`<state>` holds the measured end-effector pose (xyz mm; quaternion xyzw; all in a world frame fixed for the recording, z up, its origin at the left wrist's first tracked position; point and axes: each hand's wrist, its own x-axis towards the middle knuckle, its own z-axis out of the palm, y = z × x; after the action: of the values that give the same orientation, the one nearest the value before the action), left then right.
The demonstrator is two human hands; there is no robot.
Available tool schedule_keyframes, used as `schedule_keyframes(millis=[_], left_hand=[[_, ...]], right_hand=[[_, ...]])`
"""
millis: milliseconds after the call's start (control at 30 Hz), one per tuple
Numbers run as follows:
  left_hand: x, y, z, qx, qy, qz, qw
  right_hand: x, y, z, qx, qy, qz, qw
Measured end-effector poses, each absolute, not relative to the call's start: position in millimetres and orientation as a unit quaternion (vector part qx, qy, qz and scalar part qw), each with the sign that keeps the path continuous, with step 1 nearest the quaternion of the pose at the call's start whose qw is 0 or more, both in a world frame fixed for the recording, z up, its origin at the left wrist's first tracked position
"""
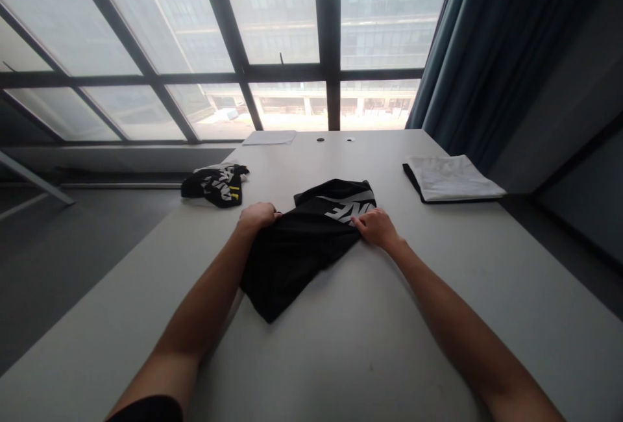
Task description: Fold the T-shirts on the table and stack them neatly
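A black garment with a grey band and white lettering lies partly folded in the middle of the pale table. My left hand is closed on the garment's left edge, fingers pinching the cloth. At the right edge, just below the lettering, my right hand pinches the fabric with its fingers curled. Both forearms reach in from the near edge. One corner of the garment points toward me.
A crumpled black, white and yellow garment lies at the table's left edge. A folded white cloth on something dark sits at the right. A sheet of paper lies by the window; a dark curtain hangs at the right.
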<state>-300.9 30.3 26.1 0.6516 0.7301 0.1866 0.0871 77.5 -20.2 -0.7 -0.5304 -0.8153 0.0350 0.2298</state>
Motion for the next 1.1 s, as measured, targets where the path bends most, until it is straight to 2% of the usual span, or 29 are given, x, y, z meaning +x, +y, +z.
schedule_keyframes(millis=[100,267,333,433,500,667,867,1000,1100], left_hand=[[-302.5,30.9,31.3,0.667,0.731,0.101,0.107],[-281.3,26.6,40.0,0.712,0.673,0.123,0.16],[-271.6,21.3,43.4,0.73,0.629,0.12,0.238],[-264.8,15.1,46.8,0.718,0.559,0.063,0.411],[-265.0,14.6,45.5,0.695,0.549,0.032,0.463],[-265.2,20.5,28.6,0.658,0.653,0.115,0.356],[-260.0,29.0,16.1,0.639,0.672,0.178,0.331],[-270.7,37.2,14.6,0.592,0.708,0.296,0.244],[-280.6,38.1,13.7,0.565,0.697,0.419,0.137]], right_hand=[[82.7,-16.4,-5.4,-0.566,-0.791,0.001,0.233],[84.7,-14.1,-12.3,-0.601,-0.759,-0.005,0.25],[84.1,-14.4,-15.6,-0.595,-0.765,0.01,0.248],[85.6,-13.2,-21.1,-0.59,-0.767,0.044,0.246],[88.3,-10.9,-22.7,-0.601,-0.752,0.053,0.265],[91.9,-6.1,-18.0,-0.578,-0.741,0.069,0.336],[90.7,-9.4,-14.6,-0.5,-0.814,0.112,0.273],[92.1,-11.5,-12.9,-0.515,-0.817,0.089,0.245],[91.3,-12.2,-11.9,-0.525,-0.809,0.101,0.244]])
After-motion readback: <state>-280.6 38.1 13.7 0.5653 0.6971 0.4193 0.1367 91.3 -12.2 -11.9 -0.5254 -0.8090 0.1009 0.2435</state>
